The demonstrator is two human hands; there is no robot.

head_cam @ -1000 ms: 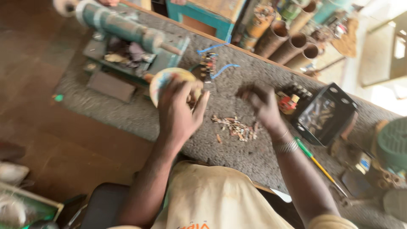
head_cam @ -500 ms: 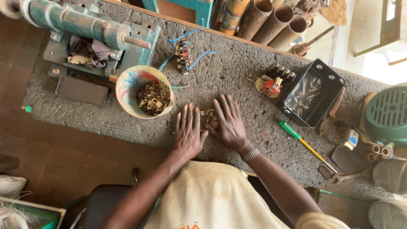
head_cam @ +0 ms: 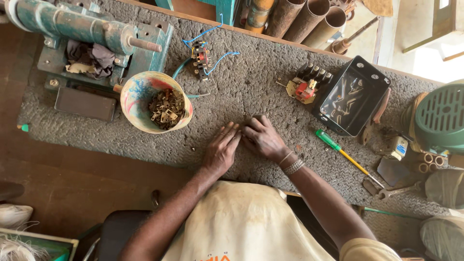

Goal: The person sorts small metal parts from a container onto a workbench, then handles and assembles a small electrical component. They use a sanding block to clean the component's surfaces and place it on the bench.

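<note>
The left hand lies flat, palm down, on the grey textured mat that covers the workbench, fingers stretched out and close together, holding nothing. The right hand rests just beside it, also palm down and open, its fingers angled toward the left hand so that the fingertips of both meet or nearly meet. Whatever small pieces lie beneath the palms are hidden. A beaded bracelet circles the right wrist.

Up and to the left of the hands, near but apart from them, stands a paint-streaked bowl holding a heap of small brass-coloured metal parts. Beyond the bowl sits a green bench machine with a threaded shaft, a dark rag bundled at its base, and a dark flat rectangular slab lying in front of it. Above the hands lies a small switch assembly with blue wires.

To the right of the hands, a green-handled screwdriver lies on the mat, below a black open box with loose metal pieces inside. A red and brass contactor part sits against the box's left side. Farther right stand a green ribbed motor cover and a spanner. Rusty pipes lie along the far edge.
</note>
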